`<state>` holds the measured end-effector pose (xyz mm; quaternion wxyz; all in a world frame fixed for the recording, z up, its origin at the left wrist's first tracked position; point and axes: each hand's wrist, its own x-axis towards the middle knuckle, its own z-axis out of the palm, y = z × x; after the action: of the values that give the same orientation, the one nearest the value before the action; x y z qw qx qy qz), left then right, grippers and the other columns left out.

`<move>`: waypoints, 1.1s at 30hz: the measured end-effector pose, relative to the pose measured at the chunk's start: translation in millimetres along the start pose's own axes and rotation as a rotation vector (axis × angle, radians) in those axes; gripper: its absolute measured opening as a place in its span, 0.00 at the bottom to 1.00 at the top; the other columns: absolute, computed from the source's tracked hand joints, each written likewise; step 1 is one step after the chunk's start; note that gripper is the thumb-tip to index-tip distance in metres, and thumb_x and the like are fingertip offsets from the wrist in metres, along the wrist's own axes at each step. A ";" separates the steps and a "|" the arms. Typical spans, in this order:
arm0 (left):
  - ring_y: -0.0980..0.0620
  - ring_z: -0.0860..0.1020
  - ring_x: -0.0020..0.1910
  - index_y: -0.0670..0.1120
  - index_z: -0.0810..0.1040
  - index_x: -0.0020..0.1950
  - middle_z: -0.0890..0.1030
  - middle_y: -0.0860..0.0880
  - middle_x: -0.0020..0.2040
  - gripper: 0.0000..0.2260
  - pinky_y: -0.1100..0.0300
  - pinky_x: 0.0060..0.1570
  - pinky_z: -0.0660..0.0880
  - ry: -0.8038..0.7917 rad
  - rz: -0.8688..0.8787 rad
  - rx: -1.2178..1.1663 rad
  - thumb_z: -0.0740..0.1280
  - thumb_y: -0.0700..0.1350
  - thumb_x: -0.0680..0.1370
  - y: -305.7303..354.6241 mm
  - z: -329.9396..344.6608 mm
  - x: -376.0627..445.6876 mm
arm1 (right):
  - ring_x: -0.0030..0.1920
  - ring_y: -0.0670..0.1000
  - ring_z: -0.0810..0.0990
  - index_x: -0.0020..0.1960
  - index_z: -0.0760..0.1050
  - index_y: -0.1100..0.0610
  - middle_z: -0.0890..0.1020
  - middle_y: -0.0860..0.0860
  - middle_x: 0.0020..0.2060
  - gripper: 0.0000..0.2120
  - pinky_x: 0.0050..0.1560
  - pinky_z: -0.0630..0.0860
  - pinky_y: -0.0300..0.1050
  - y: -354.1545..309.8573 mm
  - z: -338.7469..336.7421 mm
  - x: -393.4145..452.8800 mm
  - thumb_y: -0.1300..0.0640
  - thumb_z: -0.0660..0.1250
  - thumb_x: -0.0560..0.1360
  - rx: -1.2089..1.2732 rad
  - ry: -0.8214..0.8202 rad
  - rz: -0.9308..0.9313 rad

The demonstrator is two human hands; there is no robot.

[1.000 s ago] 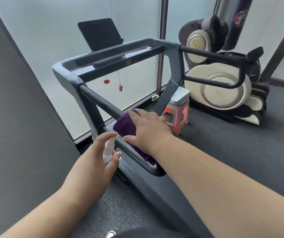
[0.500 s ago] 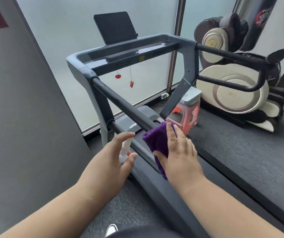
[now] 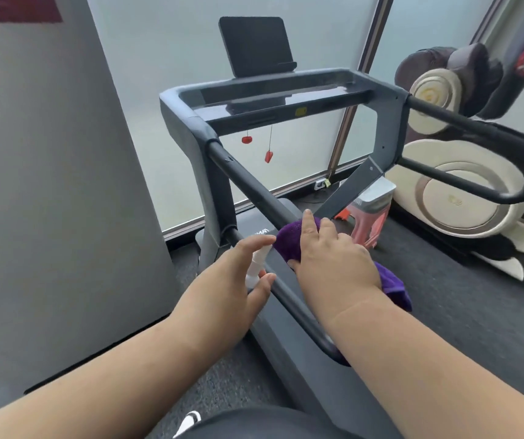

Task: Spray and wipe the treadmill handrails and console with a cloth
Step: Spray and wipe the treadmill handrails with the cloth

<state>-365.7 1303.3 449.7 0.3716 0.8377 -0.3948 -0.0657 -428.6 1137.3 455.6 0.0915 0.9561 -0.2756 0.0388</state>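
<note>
Head view, looking down at the near side of the treadmill. The right hand (image 3: 330,258) lies palm-down on a purple cloth (image 3: 292,239), fingers nearly straight, thumb tucked at the cloth's lower edge, pressing it onto the left handrail (image 3: 248,185). A loose tail of cloth hangs out beyond the wrist on the belt side.

The left hand (image 3: 238,280) holds a small white spray bottle (image 3: 256,264) between thumb and curled fingers, forefinger stretched over the top. It sits just beside the rail on its outer side, almost touching the cloth; which way the nozzle points cannot be made out.

The relation that governs the coming stroke: the rail's long axis runs from the rounded end near the person's body, up and away toward the corner where it joins the console (image 3: 273,99). The cloth sits roughly mid-length. Bare rail extends ahead of the fingertips toward the console, and a shorter stretch lies behind the wrist.

Judgement: a wipe should travel along that axis, not across it. The right hand is already on the line. The console and the far handrail (image 3: 463,125), well apart across the belt, appear not yet reached.
</note>
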 end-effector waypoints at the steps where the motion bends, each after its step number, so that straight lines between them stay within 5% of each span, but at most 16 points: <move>1: 0.64 0.75 0.43 0.71 0.57 0.66 0.76 0.63 0.49 0.21 0.63 0.44 0.72 -0.001 0.004 -0.005 0.64 0.56 0.79 -4.2 -3.0 5.9 | 0.63 0.60 0.73 0.80 0.40 0.56 0.63 0.59 0.72 0.38 0.56 0.73 0.53 -6.7 0.1 10.5 0.42 0.58 0.81 -0.012 -0.013 -0.002; 14: 0.61 0.75 0.45 0.71 0.57 0.66 0.74 0.63 0.50 0.21 0.62 0.48 0.73 0.016 0.014 -0.056 0.63 0.56 0.79 -79.1 -61.0 69.6 | 0.62 0.65 0.72 0.80 0.40 0.58 0.61 0.64 0.72 0.35 0.57 0.73 0.56 -91.1 -1.1 136.8 0.57 0.56 0.80 -0.137 -0.083 -0.004; 20: 0.59 0.75 0.41 0.72 0.57 0.65 0.75 0.63 0.47 0.21 0.59 0.46 0.75 0.029 -0.002 -0.117 0.63 0.56 0.78 -118.7 -83.2 84.3 | 0.61 0.63 0.74 0.80 0.42 0.58 0.65 0.63 0.69 0.35 0.56 0.73 0.56 -124.0 2.1 199.5 0.51 0.58 0.81 -0.113 -0.049 -0.002; 28: 0.65 0.74 0.45 0.72 0.56 0.66 0.73 0.65 0.47 0.22 0.72 0.41 0.67 -0.005 0.034 -0.117 0.63 0.55 0.78 -157.4 -94.8 114.9 | 0.62 0.64 0.72 0.80 0.39 0.57 0.61 0.63 0.72 0.38 0.54 0.72 0.55 -162.9 10.8 261.7 0.54 0.60 0.80 -0.214 -0.046 0.014; 33: 0.62 0.75 0.44 0.72 0.56 0.66 0.75 0.63 0.49 0.22 0.65 0.45 0.72 -0.045 0.099 -0.129 0.64 0.56 0.78 -161.4 -105.2 139.1 | 0.61 0.62 0.74 0.80 0.39 0.55 0.63 0.61 0.72 0.38 0.55 0.73 0.55 -154.1 -0.8 250.1 0.52 0.61 0.81 -0.173 -0.041 -0.035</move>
<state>-129.9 1331.0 441.6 0.4188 0.7898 -0.4388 -0.0914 -135.0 1135.5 463.9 0.1687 0.9500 -0.2628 -0.0064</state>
